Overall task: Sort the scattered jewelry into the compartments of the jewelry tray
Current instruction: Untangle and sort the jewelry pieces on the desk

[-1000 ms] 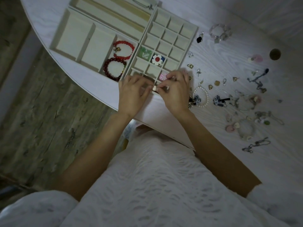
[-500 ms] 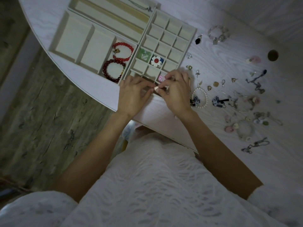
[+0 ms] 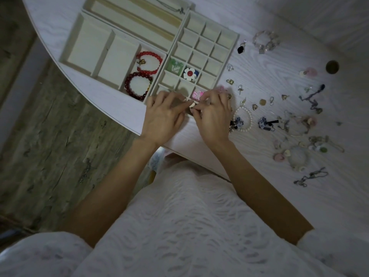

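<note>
White desk [image 3: 259, 23]: left hand [image 3: 162, 118] and right hand [image 3: 213, 116] both pinch a small pale piece [image 3: 192, 105] at the tray [image 3: 227, 62] edge, likely readying it for a compartment

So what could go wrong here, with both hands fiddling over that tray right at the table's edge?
The small piece pinched between the left hand and right hand sits close to the table edge; if it slips, it may fall to the floor. The right wrist lies beside the pearl bracelet, so a sideways move could sweep it along. In this dim light, tiny charms could land in the wrong tray compartment.
</note>
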Available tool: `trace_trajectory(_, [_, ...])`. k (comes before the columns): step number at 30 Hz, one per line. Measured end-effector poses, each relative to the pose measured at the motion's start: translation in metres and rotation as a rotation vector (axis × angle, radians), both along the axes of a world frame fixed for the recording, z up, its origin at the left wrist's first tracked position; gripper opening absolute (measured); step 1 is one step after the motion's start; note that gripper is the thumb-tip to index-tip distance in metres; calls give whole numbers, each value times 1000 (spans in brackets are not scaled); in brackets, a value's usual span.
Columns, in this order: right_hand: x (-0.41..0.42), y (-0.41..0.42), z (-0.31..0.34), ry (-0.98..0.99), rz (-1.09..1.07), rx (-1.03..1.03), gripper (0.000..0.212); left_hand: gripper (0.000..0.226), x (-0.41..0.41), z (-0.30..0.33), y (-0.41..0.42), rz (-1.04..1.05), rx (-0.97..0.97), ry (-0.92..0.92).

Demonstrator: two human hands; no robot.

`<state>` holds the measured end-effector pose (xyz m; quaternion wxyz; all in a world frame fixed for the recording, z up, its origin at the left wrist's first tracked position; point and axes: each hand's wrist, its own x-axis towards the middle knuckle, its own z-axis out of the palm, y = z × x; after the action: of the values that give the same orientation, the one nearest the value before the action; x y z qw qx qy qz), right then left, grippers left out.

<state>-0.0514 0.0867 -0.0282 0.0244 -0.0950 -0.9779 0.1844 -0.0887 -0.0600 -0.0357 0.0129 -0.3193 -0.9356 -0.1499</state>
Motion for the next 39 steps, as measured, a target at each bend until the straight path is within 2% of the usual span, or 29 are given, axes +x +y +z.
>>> trace_trajectory(2, [1, 5, 0, 12, 72, -43, 7, 31, -1, 0, -2, 10, -5, -15])
trace_trajectory(9, [-1, 27, -2, -65, 252, -197, 24, 34, -5, 0, -2, 10, 13, -81])
trace_trajectory(17, [6, 28, -5, -26, 197, -293, 19, 35, -4, 3, -1, 62, 98, -153])
trace_trajectory(29, [-6, 7, -1, -49, 36, -68, 19, 38, 7, -3, 0, 66, 87, -159])
trace_trajectory(34, [-5, -1, -3, -24, -15, 73, 21, 38, 9, -1, 3, 135, 159, -207])
trace_trajectory(39, [-2, 0, -3, -53, -20, 97, 23, 33, 8, 0, 2, 75, 105, -102])
